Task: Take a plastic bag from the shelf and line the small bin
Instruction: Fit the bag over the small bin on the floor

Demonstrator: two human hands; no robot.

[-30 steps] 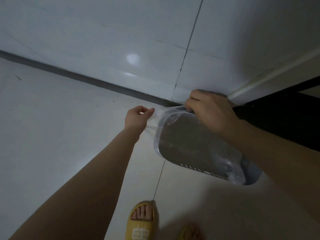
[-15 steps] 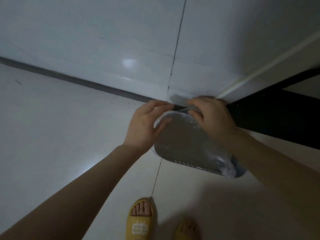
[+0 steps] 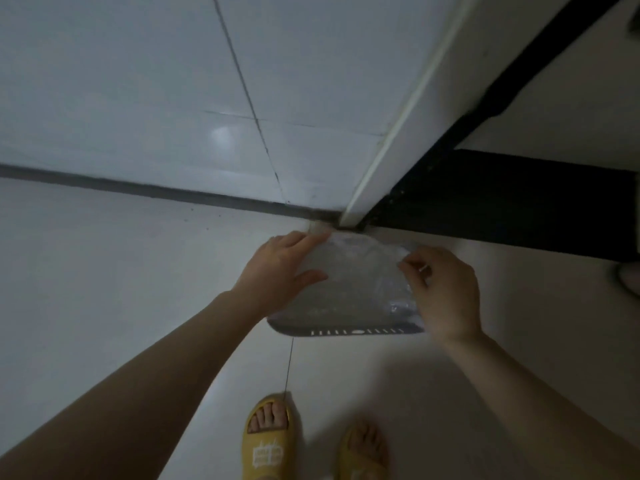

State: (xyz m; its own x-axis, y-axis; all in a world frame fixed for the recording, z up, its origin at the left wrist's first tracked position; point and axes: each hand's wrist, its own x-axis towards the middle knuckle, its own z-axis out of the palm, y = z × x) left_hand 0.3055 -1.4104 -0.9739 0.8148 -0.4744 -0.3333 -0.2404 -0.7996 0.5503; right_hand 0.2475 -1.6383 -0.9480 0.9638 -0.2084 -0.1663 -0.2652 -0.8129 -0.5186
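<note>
Lining nearly complete: plastic bag (image 3: 360,271) is draped over the small bin (image 3: 346,330) on the floor at 12 o'clock of the feet, left hand (image 3: 277,271) spread flat on it, right hand (image 3: 446,292) pinching its edge at 3 o'clock; tucking remains.

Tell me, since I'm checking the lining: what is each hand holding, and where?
Right hand pinches the plastic bag at its edge over the bin's right rim; left hand rests open on the bag's left side.
</note>
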